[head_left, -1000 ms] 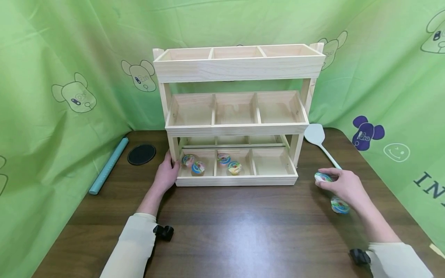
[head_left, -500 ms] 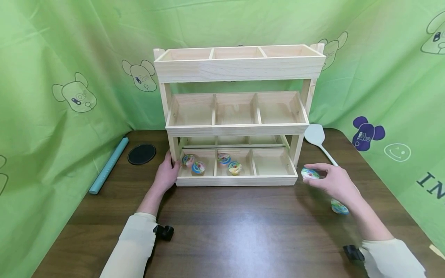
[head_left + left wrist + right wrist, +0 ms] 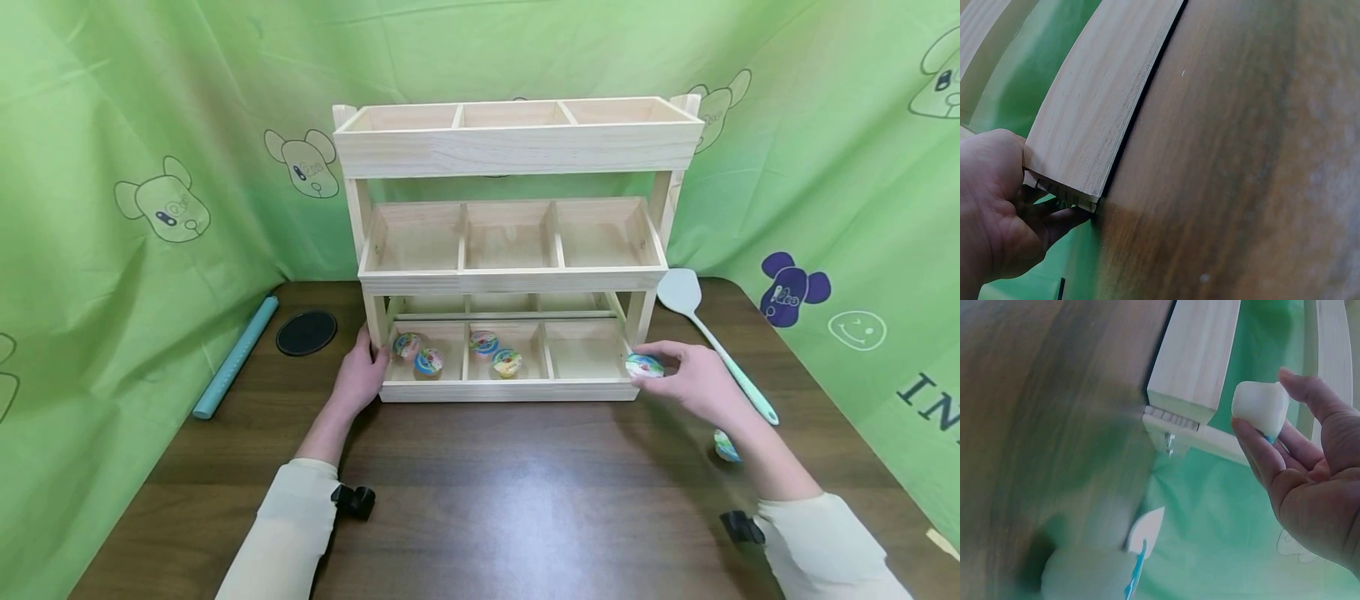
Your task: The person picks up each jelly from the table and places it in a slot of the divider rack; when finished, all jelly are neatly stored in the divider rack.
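A three-tier wooden rack (image 3: 510,392) stands on the table, each tier split into three compartments. My left hand (image 3: 358,377) holds the left end of its bottom tray, fingers along the outer end in the left wrist view. My right hand (image 3: 693,379) pinches a small jelly cup (image 3: 643,366) with a colourful lid between thumb and fingers, at the bottom tray's right end. In the right wrist view the cup's pale body (image 3: 1260,406) shows. Two jelly cups (image 3: 428,362) lie in the bottom left compartment, two more (image 3: 506,362) in the middle one.
Another jelly cup (image 3: 726,447) is on the table, partly hidden by the right wrist. Behind the right hand lies a spatula (image 3: 678,292) with a pale green handle. To the left are a black disc (image 3: 306,332) and a blue rod (image 3: 235,358). Green cloth (image 3: 247,67) hangs behind.
My right hand has carried the jelly cup leftward from beside the spatula's handle to the right end of the bottom tray. The left hand has stayed at the rack.
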`<state>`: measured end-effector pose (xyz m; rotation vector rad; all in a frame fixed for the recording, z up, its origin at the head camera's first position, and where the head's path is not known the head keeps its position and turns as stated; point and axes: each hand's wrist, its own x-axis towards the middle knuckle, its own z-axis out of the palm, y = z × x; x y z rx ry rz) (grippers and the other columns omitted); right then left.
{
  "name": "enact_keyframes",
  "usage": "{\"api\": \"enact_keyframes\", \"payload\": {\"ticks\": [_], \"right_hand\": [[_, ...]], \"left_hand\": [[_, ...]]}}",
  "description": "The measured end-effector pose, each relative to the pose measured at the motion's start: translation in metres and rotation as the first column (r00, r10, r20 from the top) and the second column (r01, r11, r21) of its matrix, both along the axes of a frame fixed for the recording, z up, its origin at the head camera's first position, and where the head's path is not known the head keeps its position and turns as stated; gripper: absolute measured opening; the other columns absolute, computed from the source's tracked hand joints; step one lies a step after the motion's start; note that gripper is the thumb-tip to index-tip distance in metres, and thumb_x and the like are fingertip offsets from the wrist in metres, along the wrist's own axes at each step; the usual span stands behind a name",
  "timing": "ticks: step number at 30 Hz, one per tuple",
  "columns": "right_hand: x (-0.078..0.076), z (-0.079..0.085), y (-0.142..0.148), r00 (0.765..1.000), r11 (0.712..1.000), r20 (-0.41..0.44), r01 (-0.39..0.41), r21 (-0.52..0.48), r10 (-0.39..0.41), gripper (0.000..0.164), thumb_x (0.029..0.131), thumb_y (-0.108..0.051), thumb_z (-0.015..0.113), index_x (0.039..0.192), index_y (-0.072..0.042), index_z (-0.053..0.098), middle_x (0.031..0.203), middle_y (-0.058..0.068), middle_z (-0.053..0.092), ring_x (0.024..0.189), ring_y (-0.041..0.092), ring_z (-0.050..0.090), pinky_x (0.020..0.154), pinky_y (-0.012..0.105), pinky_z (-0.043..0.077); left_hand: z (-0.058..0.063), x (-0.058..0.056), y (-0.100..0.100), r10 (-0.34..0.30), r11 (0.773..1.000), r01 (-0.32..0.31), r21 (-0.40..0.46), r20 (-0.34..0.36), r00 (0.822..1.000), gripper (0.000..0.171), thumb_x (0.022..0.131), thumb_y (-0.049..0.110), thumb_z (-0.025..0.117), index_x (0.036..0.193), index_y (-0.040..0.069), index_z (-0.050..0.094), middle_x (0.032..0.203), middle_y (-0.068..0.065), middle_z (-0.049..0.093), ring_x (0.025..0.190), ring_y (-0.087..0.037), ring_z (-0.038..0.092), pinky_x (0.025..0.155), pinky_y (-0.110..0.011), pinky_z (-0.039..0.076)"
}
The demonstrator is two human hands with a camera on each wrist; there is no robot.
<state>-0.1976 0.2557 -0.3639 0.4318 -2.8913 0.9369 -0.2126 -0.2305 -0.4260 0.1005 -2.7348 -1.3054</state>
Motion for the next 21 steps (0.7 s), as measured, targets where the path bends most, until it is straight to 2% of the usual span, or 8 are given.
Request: {"api": "enact_keyframes", "payload": {"ticks": [11,21], "right_hand": [[-0.015,-0.002,-0.016,0.999,0.998,0.012,-0.05,-0.042,0.051,0.045,0.083,-0.024,0.084,0.121,-0.003,0.073,0.105,0.015,0.073,0.087,0.024,0.062,0.071,0.033,0.047],[-0.03,-0.004,-0.037,0.996,0.995,0.035,-0.078,-0.064,0.08,0.044,0.084,-0.024,0.082,0.122,-0.004,0.072,0.109,0.016,0.072,0.095,0.027,0.064,0.078,0.038,0.048]], "left_hand": [[0.0,-0.001,-0.001,0.001,1.0,-0.001,0.005,0.001,1.0,0.066,0.107,0.021,0.044,0.162,0.005,0.011,0.142,-0.034,0.049,0.124,-0.045,0.054,0.102,-0.058,0.043],[0.0,0.0,0.0,-0.001,1.0,0.001,0.003,0.004,1.0,0.066,0.107,0.021,0.044,0.162,0.005,0.01,0.143,-0.034,0.048,0.124,-0.046,0.054,0.102,-0.058,0.043]]}}
